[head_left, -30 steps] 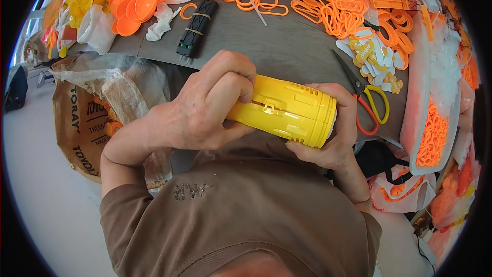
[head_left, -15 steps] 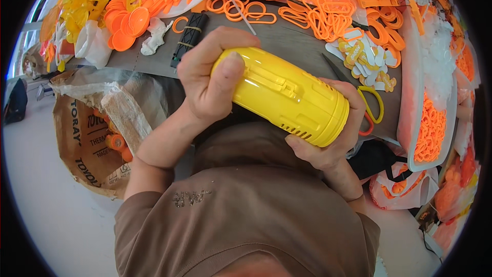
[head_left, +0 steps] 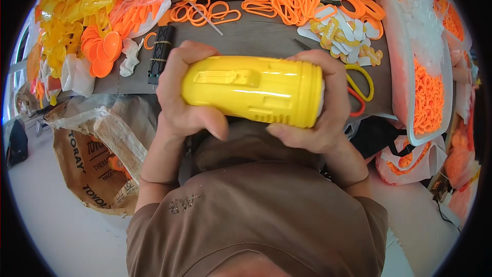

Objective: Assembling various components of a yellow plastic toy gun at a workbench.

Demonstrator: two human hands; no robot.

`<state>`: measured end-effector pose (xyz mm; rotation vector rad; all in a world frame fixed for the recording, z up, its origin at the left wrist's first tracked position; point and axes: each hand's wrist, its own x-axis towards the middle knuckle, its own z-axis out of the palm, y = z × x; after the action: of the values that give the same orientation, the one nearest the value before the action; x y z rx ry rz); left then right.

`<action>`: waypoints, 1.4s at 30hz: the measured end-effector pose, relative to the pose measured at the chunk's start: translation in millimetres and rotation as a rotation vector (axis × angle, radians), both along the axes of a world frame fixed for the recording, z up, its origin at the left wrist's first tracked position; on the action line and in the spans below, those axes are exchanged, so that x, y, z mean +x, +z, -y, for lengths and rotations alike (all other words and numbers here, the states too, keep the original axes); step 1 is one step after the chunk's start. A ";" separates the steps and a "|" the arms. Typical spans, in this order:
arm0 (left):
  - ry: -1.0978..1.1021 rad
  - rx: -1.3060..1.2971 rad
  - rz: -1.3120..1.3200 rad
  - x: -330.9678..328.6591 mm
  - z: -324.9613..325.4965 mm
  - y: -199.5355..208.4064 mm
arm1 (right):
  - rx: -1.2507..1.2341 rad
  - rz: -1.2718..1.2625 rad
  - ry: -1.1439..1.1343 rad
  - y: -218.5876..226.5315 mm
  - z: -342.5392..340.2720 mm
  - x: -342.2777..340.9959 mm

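A glossy yellow plastic cylinder (head_left: 246, 91), a casing with raised panels and a ribbed collar at one end, lies sideways between my hands above my lap. My left hand (head_left: 172, 92) wraps round its smooth end, the thumb below it. Around the collared end curls my right hand (head_left: 332, 105), with the thumb pressed under the rim. A pale surface shows at the collared end, mostly covered by the fingers. Just beyond my right hand lie scissors with a yellow and red handle (head_left: 370, 90) on the grey table (head_left: 246, 36).
Orange rings (head_left: 205, 13), orange discs (head_left: 105, 48), yellow parts (head_left: 72, 15) and a stack of labels (head_left: 343, 36) cover the far table. A black banded bundle (head_left: 160, 54) lies left. A clear bin (head_left: 402, 82) holds small orange links (head_left: 429, 97). A brown sack (head_left: 82, 169) stands below left.
The yellow cylinder has turned from a slant to nearly level and rolled, its raised latch-like panel now facing up at the left. Both hands moved left with it, and the view shifted.
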<state>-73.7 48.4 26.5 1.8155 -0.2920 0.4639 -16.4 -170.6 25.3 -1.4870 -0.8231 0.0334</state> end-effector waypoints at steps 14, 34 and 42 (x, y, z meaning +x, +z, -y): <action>-0.074 0.261 0.203 -6.0 21.1 25.2 | 0.102 -0.343 0.218 2.9 21.9 2.9; -0.302 0.161 -0.463 -3.5 2.8 32.4 | -0.399 0.058 0.201 56.4 -13.3 13.8; -0.094 -0.609 -0.456 -8.1 -8.6 -5.0 | -0.288 -0.014 0.064 37.7 10.3 22.2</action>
<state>-81.8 56.9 21.5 1.2542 0.0794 0.0468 5.8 -180.9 63.0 -1.7269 -0.8810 0.2176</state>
